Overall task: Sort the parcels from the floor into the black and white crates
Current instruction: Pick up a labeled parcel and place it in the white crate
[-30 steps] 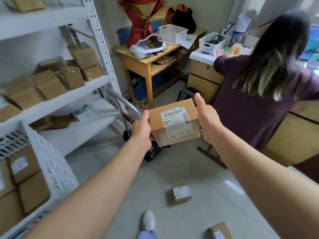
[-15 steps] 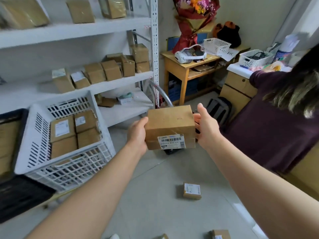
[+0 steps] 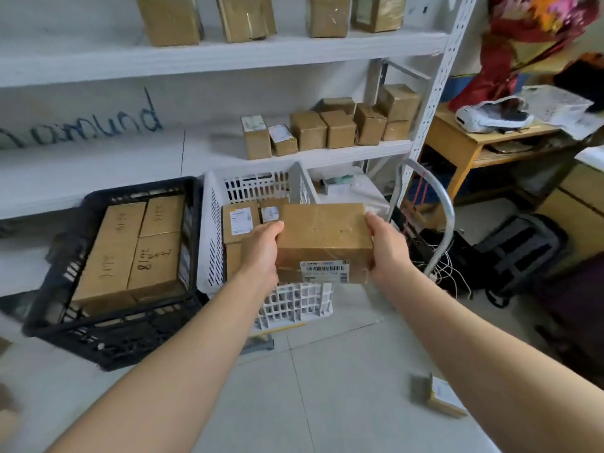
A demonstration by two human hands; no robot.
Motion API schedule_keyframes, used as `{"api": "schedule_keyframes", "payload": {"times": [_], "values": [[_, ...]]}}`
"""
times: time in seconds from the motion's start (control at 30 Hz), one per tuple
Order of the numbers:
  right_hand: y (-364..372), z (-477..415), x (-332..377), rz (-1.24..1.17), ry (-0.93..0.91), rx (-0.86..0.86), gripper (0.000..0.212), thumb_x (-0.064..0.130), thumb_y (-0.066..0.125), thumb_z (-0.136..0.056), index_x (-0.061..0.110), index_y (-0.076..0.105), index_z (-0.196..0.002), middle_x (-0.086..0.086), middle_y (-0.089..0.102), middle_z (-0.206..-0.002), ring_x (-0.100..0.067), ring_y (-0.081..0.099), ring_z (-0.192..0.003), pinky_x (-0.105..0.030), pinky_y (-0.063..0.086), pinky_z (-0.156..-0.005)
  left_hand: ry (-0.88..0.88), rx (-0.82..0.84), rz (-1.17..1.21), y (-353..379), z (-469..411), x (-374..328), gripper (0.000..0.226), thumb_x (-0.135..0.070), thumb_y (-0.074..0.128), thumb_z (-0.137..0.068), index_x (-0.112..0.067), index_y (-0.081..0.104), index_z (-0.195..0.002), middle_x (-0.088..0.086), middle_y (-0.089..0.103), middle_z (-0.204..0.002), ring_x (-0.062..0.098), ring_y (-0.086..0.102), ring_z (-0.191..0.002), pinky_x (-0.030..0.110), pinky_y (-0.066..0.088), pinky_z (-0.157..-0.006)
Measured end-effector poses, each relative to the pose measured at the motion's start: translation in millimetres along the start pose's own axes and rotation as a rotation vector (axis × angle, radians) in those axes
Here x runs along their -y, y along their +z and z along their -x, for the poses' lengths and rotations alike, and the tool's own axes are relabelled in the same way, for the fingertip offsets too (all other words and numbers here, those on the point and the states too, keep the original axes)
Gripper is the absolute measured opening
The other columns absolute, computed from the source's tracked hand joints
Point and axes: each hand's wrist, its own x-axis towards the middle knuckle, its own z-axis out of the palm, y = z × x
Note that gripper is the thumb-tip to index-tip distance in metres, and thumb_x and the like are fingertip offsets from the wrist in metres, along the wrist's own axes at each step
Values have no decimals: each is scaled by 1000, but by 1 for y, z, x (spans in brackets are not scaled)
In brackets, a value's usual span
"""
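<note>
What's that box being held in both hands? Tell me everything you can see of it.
The parcel is a brown cardboard box, taped, with a white barcode label on its near side. It is held level in the air, the left hand gripping one end and the right hand the other, in front of the white crate.

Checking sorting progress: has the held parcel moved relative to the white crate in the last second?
Yes. The parcel now overlaps the white crate; earlier it was well to its right.
</note>
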Motion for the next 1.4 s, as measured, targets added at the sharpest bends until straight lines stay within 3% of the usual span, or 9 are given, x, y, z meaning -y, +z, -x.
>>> {"api": "schedule_keyframes", "payload": {"times": [0.17, 0.3, 0.7, 0.8, 0.9, 1.03, 1.2, 1.3, 1.4], "values": [[97, -10, -21, 48, -38, -7, 16, 40, 59, -88, 25, 63, -90, -8, 67, -105, -31, 64, -99, -53, 53, -86, -21, -11, 18, -69, -60, -38, 12, -13, 57, -91, -12, 65, -100, 10, 67, -103, 23, 63, -89, 37, 51, -86], [135, -19, -30, 51, -40, -24, 24, 41, 59, -88, 23, 64, -103, -8, 68, -109, -31, 64, -101, -51, 51, -92, -39, 23, 27, -94, -88, -52, 14, -8, 55, -92, -16, 65, -87, 2, 67, -85, 15, 62, -74, 28, 51, -71], [181, -70, -39, 103, -2, -32, 39, 45, 58, -88, 21, 63, -118, -2, 68, -111, -19, 62, -104, -46, 49, -95, -177, 35, -74, -100, -150, -63, 45, -15, 55, -93, -22, 48, -137, 5, 59, -126, 23, 56, -111, 47, 41, -103], [190, -102, -44, 114, 44, 8, 41, 42, 58, -90, 19, 59, -124, -5, 65, -119, -22, 59, -110, -48, 45, -100, -207, 59, -84, -97, -176, -64, 43, -13, 53, -93, -23, 49, -135, 5, 63, -117, 22, 59, -100, 42, 49, -90], [208, -131, -36, 147, 39, 71, 29, 39, 57, -92, 18, 63, -110, -8, 68, -112, -24, 63, -102, -43, 53, -87, -176, 56, -66, -91, -206, -70, 44, -10, 52, -93, -24, 48, -135, 2, 65, -105, 19, 61, -89, 32, 48, -64], [231, -169, -29, 243, 34, 66, 18, 35, 57, -92, 19, 63, -96, -14, 67, -105, -29, 63, -99, -47, 52, -90, -186, 9, -59, -86, -250, -68, 48, -9, 52, -92, -25, 46, -137, 1, 64, -106, 18, 61, -89, 31, 46, -63], [258, -217, -48, 235, 63, 66, 41, 33, 56, -94, 19, 48, -131, -3, 57, -123, -18, 56, -102, -30, 47, -76, -182, -48, -156, -76, -314, -58, 46, -6, 49, -91, -27, 52, -132, 3, 63, -116, 23, 59, -101, 40, 50, -89], [269, -248, -65, 231, 106, 31, 60, 38, 57, -92, 29, 31, -146, -2, 44, -142, -22, 48, -120, -42, 46, -98, -190, -52, -222, -70, -359, -55, 46, -3, 49, -89, -28, 54, -128, -1, 64, -103, 22, 61, -97, 33, 51, -77], [278, -279, -82, 267, 201, -5, 52, 42, 59, -89, 29, 46, -138, -6, 47, -139, -28, 52, -119, -48, 47, -99, -201, -82, -309, -67, -395, -48, 45, -2, 50, -87, -20, 50, -128, 1, 60, -96, 20, 58, -85, 29, 48, -66]]}}
